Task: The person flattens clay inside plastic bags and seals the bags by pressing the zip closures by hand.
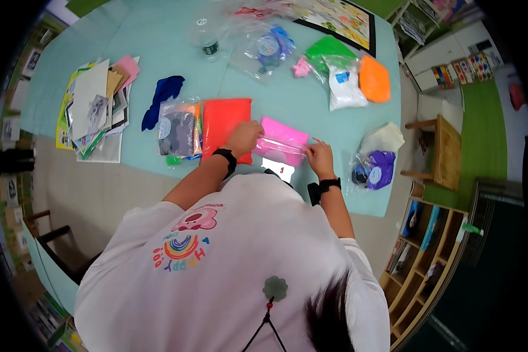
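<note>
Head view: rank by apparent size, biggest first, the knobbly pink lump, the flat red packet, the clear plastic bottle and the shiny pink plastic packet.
1. Flat red packet
2. Shiny pink plastic packet, between left hand and right hand
3. Clear plastic bottle
4. Knobbly pink lump

We have a pink packet (283,132) in clear wrapping between our left hand (244,139) and right hand (320,159). It slants, right end nearer us.

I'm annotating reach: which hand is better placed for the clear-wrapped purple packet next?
Likely the right hand: nearer the purple packet, though it and the left hand both touch the pink plastic packet.
</note>
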A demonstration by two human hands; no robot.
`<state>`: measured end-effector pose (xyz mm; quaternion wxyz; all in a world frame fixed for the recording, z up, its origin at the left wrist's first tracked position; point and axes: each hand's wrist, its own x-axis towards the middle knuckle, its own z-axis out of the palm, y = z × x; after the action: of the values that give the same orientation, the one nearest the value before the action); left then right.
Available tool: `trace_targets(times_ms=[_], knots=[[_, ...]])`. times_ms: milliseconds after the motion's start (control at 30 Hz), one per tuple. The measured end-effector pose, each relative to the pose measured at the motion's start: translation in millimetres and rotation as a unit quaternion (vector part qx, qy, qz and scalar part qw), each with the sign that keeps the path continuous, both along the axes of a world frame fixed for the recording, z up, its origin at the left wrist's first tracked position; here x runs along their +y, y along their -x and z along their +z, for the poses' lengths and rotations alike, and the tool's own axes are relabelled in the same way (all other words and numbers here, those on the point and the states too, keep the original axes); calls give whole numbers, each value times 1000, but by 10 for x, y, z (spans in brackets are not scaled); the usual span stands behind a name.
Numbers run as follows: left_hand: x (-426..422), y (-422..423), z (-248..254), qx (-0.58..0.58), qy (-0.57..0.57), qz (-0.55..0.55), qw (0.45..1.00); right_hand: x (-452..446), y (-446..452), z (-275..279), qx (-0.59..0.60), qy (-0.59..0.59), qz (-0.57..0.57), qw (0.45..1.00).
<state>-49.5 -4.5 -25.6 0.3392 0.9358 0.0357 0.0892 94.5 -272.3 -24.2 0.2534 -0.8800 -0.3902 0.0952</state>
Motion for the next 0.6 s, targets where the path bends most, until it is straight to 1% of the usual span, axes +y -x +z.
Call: trace_targets(times_ms=[100, 133, 200, 233, 300, 333, 367, 400, 467, 500, 600], knots=[[1, -52, -36, 21, 12, 48, 999, -35, -125, -244, 64, -29, -85, 994], [-6, -54, -53, -3, 47, 95, 994, -19, -160, -321, 81, -40, -118, 989], [-18, -45, -107, -51, 115, 188, 974, 74, -121, -453, 209, -85, -255, 940], [-5, -42, -148, 29, 168, 188, 967, 156, -127, -481, 267, -108, -319, 903], [-18, 17, -270, 184, 271, 183, 927, 189, -48, -439, 427, -131, -288, 847], [-56, 66, -319, 145, 271, 148, 940, 213, 3, -361, 503, -139, -268, 810], [-113, 131, -369, 105, 270, 114, 950, 261, 20, -273, 505, -104, -262, 816], [-127, 164, -426, 65, 266, 80, 958, 269, -7, -295, 521, -101, -246, 811], [-37, 125, -650, 77, 337, 58, 936, 313, -68, -351, 555, -93, -214, 799], [12, 118, -714, 84, 373, 46, 923, 431, -17, -56, 552, -93, -242, 792], [225, 160, -422, 132, 371, 77, 916, 613, -81, -11, 548, -161, -234, 787]])
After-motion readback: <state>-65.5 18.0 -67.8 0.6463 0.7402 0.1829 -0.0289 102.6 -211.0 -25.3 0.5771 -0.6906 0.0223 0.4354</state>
